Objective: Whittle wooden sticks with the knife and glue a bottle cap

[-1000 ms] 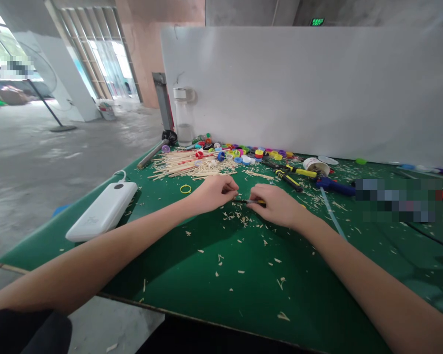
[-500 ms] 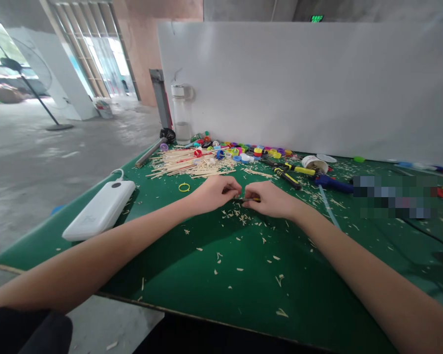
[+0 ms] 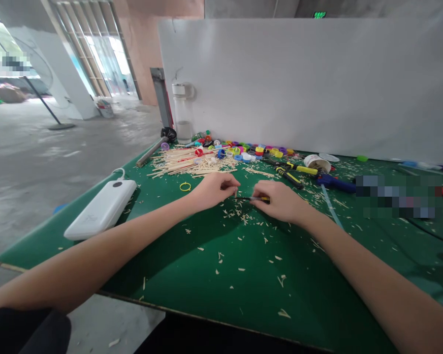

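Note:
My left hand [image 3: 214, 191] is closed in a pinch above the green table [image 3: 192, 275]. A tiny pale piece, seemingly a bit of wooden stick, shows at its fingertips; most of it is hidden. To its right, my right hand [image 3: 276, 199] is wrapped round a slim craft knife [image 3: 245, 198]. The dark blade points left towards the left fingertips, and a yellow and black end shows by the palm. Below both hands lie pale wood shavings [image 3: 239, 215].
Wooden sticks [image 3: 173, 162] and coloured bottle caps [image 3: 246, 157] lie behind the hands. Yellow and black pliers [image 3: 290, 178] and a blue glue gun [image 3: 334, 183] are at right. A white power bank [image 3: 101, 209] lies left, near a yellow ring [image 3: 185, 186]. A glass bottle [image 3: 183, 115] stands behind.
My right hand has shifted right with the craft knife, widening the gap to my left hand and baring more of the blade. My left hand has barely moved.

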Tool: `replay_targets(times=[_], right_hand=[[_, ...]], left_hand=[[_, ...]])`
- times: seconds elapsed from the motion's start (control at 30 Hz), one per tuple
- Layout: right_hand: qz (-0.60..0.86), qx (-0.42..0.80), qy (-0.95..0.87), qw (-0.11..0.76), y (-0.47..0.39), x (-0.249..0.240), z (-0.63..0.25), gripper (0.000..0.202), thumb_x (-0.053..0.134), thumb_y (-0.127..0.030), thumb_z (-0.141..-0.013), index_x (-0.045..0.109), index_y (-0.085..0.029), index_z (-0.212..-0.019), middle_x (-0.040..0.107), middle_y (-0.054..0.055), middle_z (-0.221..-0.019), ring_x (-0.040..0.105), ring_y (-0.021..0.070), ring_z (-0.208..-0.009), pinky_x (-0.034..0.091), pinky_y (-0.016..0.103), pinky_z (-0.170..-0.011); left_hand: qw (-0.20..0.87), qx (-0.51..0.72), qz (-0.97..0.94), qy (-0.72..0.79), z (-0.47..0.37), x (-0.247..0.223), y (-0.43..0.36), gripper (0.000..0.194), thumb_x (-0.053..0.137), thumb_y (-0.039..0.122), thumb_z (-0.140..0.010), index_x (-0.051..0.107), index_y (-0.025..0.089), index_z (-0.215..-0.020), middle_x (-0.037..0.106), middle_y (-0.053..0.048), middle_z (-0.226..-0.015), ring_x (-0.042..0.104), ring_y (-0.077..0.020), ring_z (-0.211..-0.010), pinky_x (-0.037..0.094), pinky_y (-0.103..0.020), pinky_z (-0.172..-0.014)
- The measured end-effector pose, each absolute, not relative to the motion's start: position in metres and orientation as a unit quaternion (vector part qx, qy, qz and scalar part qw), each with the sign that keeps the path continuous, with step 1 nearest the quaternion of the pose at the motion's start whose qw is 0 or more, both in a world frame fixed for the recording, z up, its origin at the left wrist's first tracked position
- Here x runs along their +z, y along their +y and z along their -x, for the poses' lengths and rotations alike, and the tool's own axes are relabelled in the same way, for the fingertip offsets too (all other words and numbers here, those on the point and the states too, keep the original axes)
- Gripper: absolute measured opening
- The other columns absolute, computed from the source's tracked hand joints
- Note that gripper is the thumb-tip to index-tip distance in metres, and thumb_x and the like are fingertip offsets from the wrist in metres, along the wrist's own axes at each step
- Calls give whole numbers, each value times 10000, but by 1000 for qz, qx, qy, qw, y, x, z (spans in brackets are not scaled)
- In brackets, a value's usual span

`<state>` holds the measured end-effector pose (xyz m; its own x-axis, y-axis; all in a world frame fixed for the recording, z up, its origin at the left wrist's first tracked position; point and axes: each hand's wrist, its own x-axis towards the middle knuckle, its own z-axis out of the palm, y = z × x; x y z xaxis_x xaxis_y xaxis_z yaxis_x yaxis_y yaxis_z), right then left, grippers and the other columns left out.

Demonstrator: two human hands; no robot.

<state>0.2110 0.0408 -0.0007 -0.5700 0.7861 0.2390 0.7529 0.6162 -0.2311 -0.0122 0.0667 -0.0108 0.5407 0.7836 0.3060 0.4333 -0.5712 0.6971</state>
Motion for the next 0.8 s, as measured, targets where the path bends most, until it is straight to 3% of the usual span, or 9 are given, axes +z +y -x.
replay_targets(times=[0.3,0.57,0.8], right_hand=[[428,4,-891,151,38,-4,-209,141,501,-307,-831,499,-207,-731,558,49,-763,482,172,-729,327,307,-587],[436,107,-887,109,55,0,-206,144,585,-326,-787,540,-210,-715,571,12,-693,481,135,-611,321,292,-551],[406,101,-901,114,44,1,-210,114,560,-286,-787,515,-214,-711,571,18,-721,487,140,-647,348,300,-590]], left_hand=[[273,305,-836,365,9,-8,63,213,502,227,-803,674,182,-921,709,-44,-812,635,-134,-709,495,-282,-688],[232,296,-857,353,2,-3,56,204,516,239,-805,702,205,-881,718,-20,-804,610,-119,-653,469,-273,-649],[267,303,-842,358,10,-8,66,211,503,235,-808,670,178,-924,712,-50,-833,638,-137,-724,487,-284,-686]])
